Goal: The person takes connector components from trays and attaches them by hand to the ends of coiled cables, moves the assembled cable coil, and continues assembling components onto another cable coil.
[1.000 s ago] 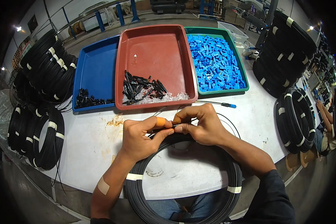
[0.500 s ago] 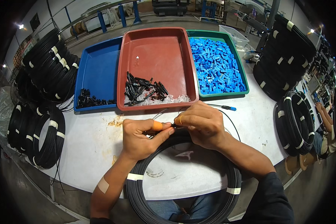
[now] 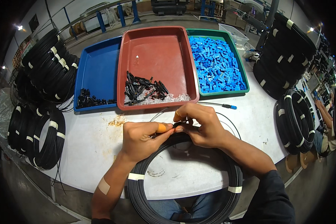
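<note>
A thin black cable end [image 3: 171,127] sits pinched between both hands above the black cable coil [image 3: 183,179]; the left hand [image 3: 142,138] and right hand [image 3: 199,125] each keep a closed grip on it, just below the red tray [image 3: 156,41] on the tabletop [image 3: 89,145].

White worktable [image 3: 89,149] seen under the hands, grey concrete floor [image 3: 22,198] below left, blue metal racking [image 3: 100,16] far beyond, bright ceiling lamps [image 3: 19,28] glimpsed upper left.

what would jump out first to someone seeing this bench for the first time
Probably the three trays in a row at the back: blue tray, red tray with black parts, green tray heaped with bright blue pieces. In front, the left hand and right hand meet over a black cable coil.
</note>
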Available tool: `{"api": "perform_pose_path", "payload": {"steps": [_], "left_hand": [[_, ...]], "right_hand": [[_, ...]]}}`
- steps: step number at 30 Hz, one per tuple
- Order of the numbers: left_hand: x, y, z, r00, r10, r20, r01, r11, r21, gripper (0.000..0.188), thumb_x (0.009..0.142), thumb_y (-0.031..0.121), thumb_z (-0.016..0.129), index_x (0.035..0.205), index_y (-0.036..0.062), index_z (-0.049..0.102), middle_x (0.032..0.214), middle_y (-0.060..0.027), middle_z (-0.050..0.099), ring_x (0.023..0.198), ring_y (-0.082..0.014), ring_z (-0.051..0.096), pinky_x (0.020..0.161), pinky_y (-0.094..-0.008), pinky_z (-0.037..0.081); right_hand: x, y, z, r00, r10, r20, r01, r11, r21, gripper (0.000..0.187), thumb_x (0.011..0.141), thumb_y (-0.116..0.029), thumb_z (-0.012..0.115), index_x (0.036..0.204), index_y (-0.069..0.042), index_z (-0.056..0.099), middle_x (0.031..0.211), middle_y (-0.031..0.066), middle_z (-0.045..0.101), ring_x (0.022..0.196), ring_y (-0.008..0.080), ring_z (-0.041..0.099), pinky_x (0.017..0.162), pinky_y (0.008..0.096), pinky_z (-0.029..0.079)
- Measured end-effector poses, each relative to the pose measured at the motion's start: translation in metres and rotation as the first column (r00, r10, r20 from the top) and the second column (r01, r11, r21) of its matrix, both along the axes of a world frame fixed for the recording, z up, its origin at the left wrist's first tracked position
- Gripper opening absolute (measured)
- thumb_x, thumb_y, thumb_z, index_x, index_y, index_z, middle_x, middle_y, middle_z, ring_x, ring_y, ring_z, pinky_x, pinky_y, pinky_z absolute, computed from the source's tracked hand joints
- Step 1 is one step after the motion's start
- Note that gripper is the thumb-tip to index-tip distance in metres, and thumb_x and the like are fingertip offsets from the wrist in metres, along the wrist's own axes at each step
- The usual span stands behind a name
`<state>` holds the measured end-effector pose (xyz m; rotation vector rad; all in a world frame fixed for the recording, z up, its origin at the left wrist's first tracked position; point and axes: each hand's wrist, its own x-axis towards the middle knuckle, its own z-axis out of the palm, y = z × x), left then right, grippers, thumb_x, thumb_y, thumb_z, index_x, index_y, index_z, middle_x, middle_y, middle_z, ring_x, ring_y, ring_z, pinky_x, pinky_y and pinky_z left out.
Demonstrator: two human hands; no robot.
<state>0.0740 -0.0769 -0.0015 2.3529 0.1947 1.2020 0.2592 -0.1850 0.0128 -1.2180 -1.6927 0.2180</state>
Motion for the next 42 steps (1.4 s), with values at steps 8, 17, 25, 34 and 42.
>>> {"api": "perform_pose_path", "payload": {"steps": [8, 17, 25, 34, 42], "left_hand": [[0.000, -0.005, -0.004, 0.993, -0.116, 0.008, 0.100, 0.810, -0.577, 0.012, 0.078, 0.001, 0.085, 0.087, -0.0038, 0.079, 0.073, -0.0106, 0.076, 0.063, -0.0085, 0.070, 0.058, -0.0216, 0.055], [-0.002, 0.003, 0.006, 0.989, -0.145, -0.040, 0.145, 0.989, 0.009, 0.006, 0.079, 0.004, 0.083, 0.080, 0.0002, 0.078, 0.076, -0.0143, 0.076, 0.057, -0.0163, 0.071, 0.052, -0.0247, 0.055], [-0.009, 0.004, 0.019, 0.987, -0.114, -0.109, 0.141, 0.949, 0.284, 0.012, 0.077, 0.003, 0.083, 0.087, 0.0011, 0.075, 0.087, -0.0146, 0.077, 0.069, -0.0196, 0.075, 0.057, -0.0277, 0.058], [-0.020, 0.020, 0.009, 0.985, -0.174, 0.020, 0.172, 0.945, -0.279, 0.038, 0.072, -0.004, 0.085, 0.108, -0.0028, 0.075, 0.096, -0.0158, 0.078, 0.091, -0.0234, 0.077, 0.082, -0.0294, 0.062], [-0.016, 0.024, 0.002, 0.991, -0.128, 0.037, 0.133, 0.952, -0.277, 0.036, 0.075, -0.007, 0.084, 0.110, -0.0042, 0.072, 0.092, -0.0171, 0.077, 0.091, -0.0251, 0.077, 0.081, -0.0318, 0.064]], "right_hand": [[0.000, 0.000, -0.004, 0.993, 0.005, 0.119, -0.014, 0.997, 0.075, 0.026, 0.067, 0.015, 0.075, 0.087, 0.000, 0.069, 0.086, 0.0122, 0.070, 0.077, 0.0266, 0.071, 0.066, 0.0338, 0.057], [0.002, -0.006, -0.008, 0.984, -0.029, 0.177, 0.017, 0.997, 0.070, 0.024, 0.070, 0.004, 0.076, 0.091, -0.004, 0.072, 0.076, 0.0112, 0.070, 0.071, 0.0310, 0.070, 0.061, 0.0391, 0.053], [0.001, -0.005, -0.002, 1.000, 0.013, -0.028, -0.016, 0.995, -0.102, 0.016, 0.077, -0.003, 0.081, 0.091, -0.001, 0.072, 0.080, 0.0142, 0.073, 0.069, 0.0299, 0.072, 0.062, 0.0354, 0.055], [0.003, -0.003, -0.007, 0.998, -0.036, -0.047, 0.034, 0.999, -0.042, 0.021, 0.082, -0.001, 0.081, 0.098, 0.002, 0.068, 0.087, 0.0133, 0.076, 0.083, 0.0207, 0.077, 0.069, 0.0292, 0.059], [0.004, 0.003, -0.006, 0.989, -0.001, 0.146, -0.015, 0.994, 0.112, 0.025, 0.081, 0.005, 0.078, 0.104, 0.000, 0.071, 0.091, 0.0127, 0.075, 0.079, 0.0235, 0.075, 0.067, 0.0313, 0.058]]}}
